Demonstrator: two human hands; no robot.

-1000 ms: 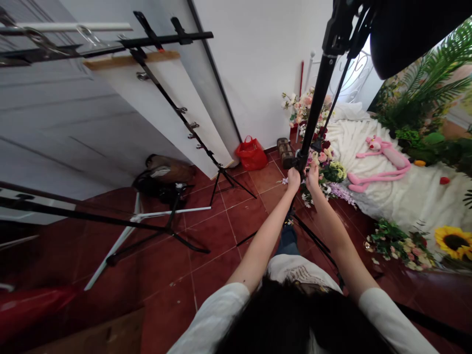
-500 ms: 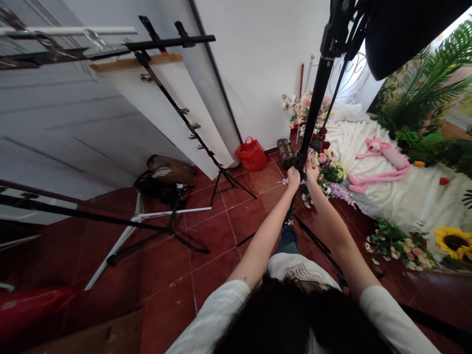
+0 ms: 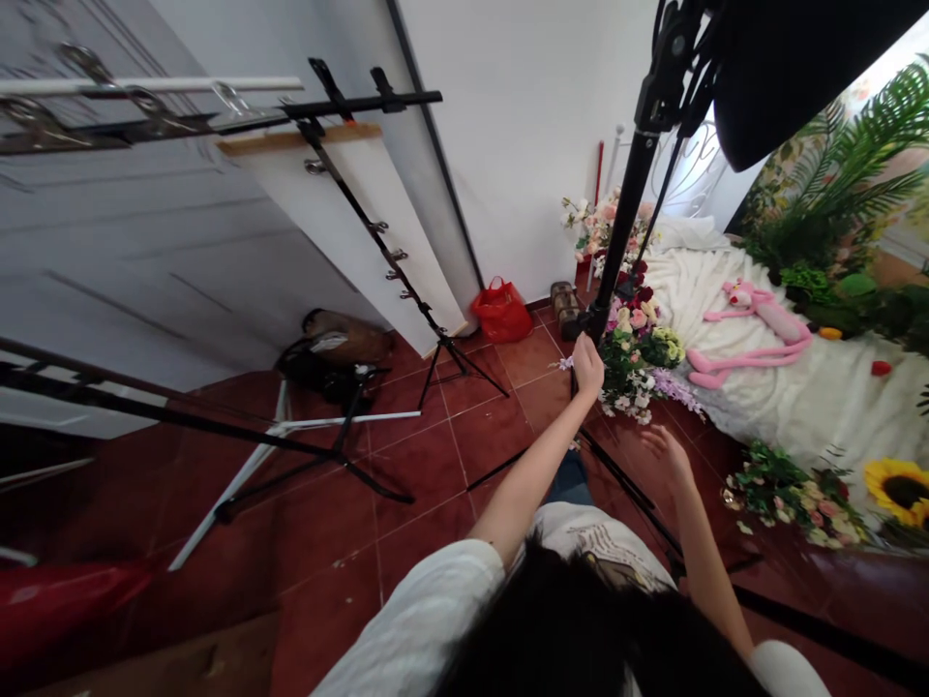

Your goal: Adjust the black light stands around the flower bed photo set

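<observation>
A black light stand [image 3: 630, 218] rises in front of me, leaning toward the upper right, with a large dark softbox [image 3: 791, 77] at its top. My left hand [image 3: 588, 366] is closed around the pole just below its black collar [image 3: 596, 319]; the fingers are partly turned away from view. Away from the pole, my right hand [image 3: 666, 452] hangs in the air to the right, its fingers apart and holding nothing. Artificial flowers [image 3: 635, 339] lie right behind the pole. The stand's lower legs [image 3: 616, 469] spread near my feet.
At the left, a backdrop stand [image 3: 363, 208] with clips holds a white sheet [image 3: 406, 261]. A red bag [image 3: 502, 310] sits by the wall. White fabric [image 3: 697, 290] on the right carries a pink plush toy [image 3: 773, 324]; a sunflower [image 3: 896, 484] and more flowers lie near its edge.
My right hand has let go of the stand and moved down and to the right, its fingers opening. My left hand stays at the pole, slightly lower. The view has shifted a little.
</observation>
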